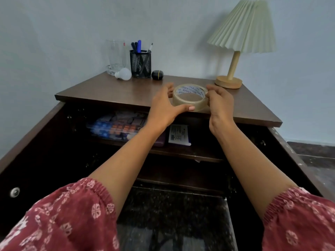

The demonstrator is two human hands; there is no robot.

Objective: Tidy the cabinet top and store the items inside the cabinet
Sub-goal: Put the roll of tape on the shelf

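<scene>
A roll of clear tape (188, 104) with blue lettering is at the front edge of the brown cabinet top (112, 91). My left hand (165, 109) grips its left side, thumb along the front. My right hand (220, 105) grips its right side. I cannot tell whether the roll rests on the top or is lifted off it. At the back of the top stand a clear glass (116, 57), a white light bulb (124, 74), a black mesh pen holder (140, 64) with several pens, and a small black round object (157, 74).
A lamp (230, 77) with a pleated cream shade and wooden base stands at the back right. Both cabinet doors (36, 142) are swung open. The upper shelf holds a clear box of blue and orange items (114, 127) and a white labelled packet (179, 134).
</scene>
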